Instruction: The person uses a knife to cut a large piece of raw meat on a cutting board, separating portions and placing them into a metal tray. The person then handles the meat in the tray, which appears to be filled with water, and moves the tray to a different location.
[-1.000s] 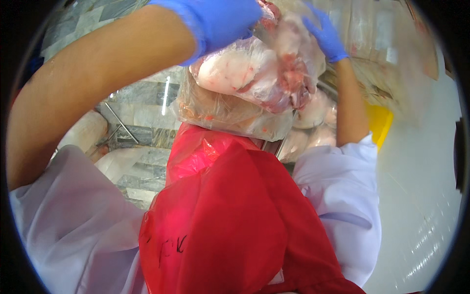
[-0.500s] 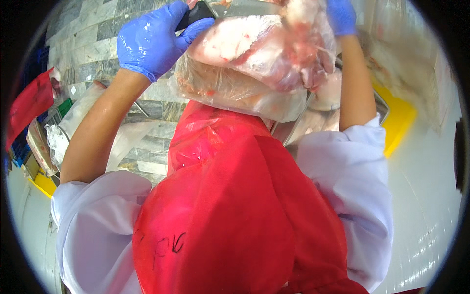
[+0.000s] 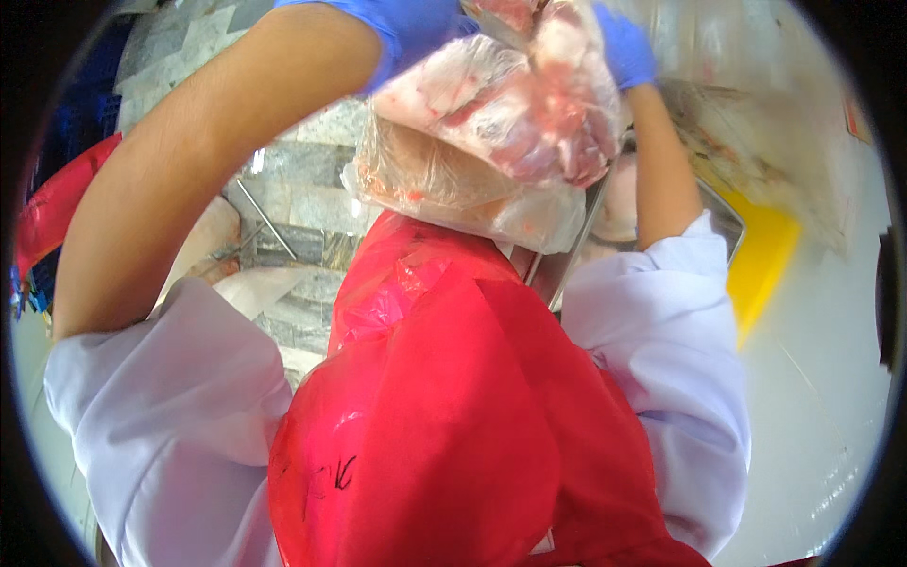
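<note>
A clear plastic bag of raw pink meat (image 3: 501, 123) hangs at the top centre, above my red plastic apron (image 3: 453, 416). My left hand (image 3: 411, 28), in a blue glove, grips the bag's upper left side. In a matching glove, my right hand (image 3: 625, 47) holds the bag's upper right edge. The bag's crumpled lower part (image 3: 453, 194) sags toward the apron. Both forearms are bare below white sleeves.
A metal tray (image 3: 723, 222) with pale meat lies behind my right arm, on a yellow board (image 3: 770, 260). A grey marbled surface (image 3: 302, 203) with a thin metal rod lies under the left arm. A red item (image 3: 57, 213) sits at the far left.
My left arm has swung nearer the camera, and the hand has shifted right along the bag's top. The bag has lifted slightly with both hands still on it.
</note>
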The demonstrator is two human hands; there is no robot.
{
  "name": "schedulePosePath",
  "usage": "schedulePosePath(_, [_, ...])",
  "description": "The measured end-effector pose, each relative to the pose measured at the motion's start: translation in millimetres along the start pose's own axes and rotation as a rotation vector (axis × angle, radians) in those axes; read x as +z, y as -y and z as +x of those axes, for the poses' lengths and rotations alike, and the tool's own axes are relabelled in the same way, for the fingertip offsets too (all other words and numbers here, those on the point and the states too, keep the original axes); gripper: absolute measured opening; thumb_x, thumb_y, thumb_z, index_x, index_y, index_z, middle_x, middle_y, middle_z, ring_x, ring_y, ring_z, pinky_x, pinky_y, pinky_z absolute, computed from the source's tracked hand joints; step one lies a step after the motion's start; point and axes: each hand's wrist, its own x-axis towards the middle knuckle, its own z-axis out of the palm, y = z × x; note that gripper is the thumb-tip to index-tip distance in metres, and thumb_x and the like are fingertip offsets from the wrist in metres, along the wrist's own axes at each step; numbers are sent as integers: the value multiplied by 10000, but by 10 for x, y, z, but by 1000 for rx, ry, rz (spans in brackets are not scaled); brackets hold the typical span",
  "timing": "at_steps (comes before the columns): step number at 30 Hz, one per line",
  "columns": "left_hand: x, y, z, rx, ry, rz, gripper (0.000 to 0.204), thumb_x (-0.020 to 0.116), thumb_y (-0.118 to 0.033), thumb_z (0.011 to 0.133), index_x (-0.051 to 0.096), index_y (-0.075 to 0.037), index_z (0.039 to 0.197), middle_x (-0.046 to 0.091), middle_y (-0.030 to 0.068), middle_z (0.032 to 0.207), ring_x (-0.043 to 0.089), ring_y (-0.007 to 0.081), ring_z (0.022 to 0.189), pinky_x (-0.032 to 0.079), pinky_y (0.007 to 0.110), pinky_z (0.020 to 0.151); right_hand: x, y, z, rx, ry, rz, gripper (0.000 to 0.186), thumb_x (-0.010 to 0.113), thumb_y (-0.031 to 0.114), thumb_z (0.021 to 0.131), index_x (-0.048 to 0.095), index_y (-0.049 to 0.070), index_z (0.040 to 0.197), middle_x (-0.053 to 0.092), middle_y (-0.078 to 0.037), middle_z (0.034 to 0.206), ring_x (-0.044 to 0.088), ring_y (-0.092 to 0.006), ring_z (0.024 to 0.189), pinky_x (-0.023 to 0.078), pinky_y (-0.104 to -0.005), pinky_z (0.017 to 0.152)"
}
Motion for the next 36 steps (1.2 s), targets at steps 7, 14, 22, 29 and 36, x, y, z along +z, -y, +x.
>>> schedulePosePath(7, [455, 52, -229, 132, -124, -75, 465, 566, -552, 895, 652, -103, 981, 683, 168, 854, 662, 365, 760, 527, 449, 638, -398, 385, -18, 119, 131, -27, 416, 384, 142, 941, 497, 100, 1339, 619, -119, 1096, 614, -265, 975, 513, -391, 860])
schedulePosePath(14, [1149, 16, -704, -121, -155, -341, 464, 556, -570, 903, 627, -113, 947, 683, 127, 818, 662, 352, 743, 517, 445, 636, -354, 549, 191, 121, 132, 156, 426, 383, 131, 938, 508, 100, 1345, 620, -108, 1123, 619, -251, 977, 515, -386, 857])
schedulePosePath(22, [1720, -214, -833, -211, -230, -525, 463, 592, -575, 878, 633, -117, 934, 681, 115, 791, 662, 327, 717, 515, 427, 624, -96, 421, -4, 36, -92, 62, 488, 404, 112, 916, 465, 96, 1400, 595, -129, 1256, 603, -253, 1057, 499, -376, 911])
schedulePosePath(29, [1938, -259, -665, -191, -291, -519, 443, 573, -553, 891, 627, -114, 900, 663, 134, 798, 646, 350, 716, 506, 449, 618, -118, 420, 88, 445, -36, 490, 340, 613, 349, 899, 688, 108, 1127, 670, -187, 1077, 631, -410, 929, 502, -426, 856])
schedulePosePath(36, [1203, -178, -633, -111, -195, -438, 426, 545, -519, 914, 623, -100, 922, 674, 155, 800, 659, 363, 749, 513, 478, 644, -824, -53, 34, 441, 120, 785, 503, 658, 484, 873, 685, 64, 1150, 634, -198, 1232, 617, -371, 1096, 466, -412, 947])
